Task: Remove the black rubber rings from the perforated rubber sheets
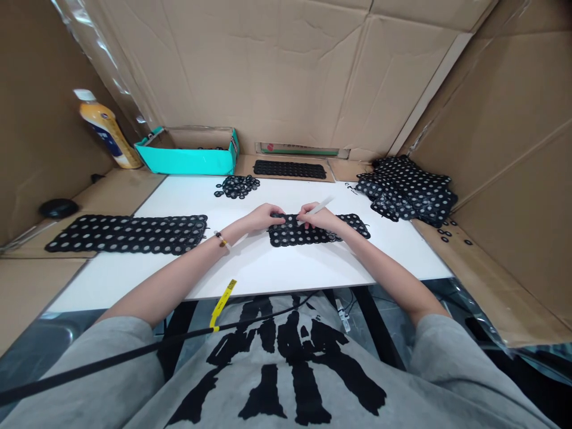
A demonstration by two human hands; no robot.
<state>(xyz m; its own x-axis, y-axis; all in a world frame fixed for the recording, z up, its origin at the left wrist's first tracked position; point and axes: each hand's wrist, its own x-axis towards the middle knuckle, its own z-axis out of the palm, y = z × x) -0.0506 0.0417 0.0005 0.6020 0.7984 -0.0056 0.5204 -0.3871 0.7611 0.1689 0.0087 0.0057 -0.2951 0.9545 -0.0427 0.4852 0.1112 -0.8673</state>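
Note:
A black sheet of joined rings with pale round centres (304,234) lies flat on the white table. My left hand (264,218) is at its upper left corner, with thumb and fingers closed on the edge. Over the sheet's upper middle, my right hand (318,217) is closed round a thin white pen-like stick (322,204). The stick slants up to the right; its lower tip is hidden by the fingers. Just beyond my hands sits a small heap of loose black rings (239,186).
More ringed sheets (129,233) lie at left, and a stack of them (406,187) at right beside a few loose rings (444,233). At the back are a teal box (187,161), another black sheet (289,169) and an orange bottle (109,128). Cardboard walls (268,65) surround the table.

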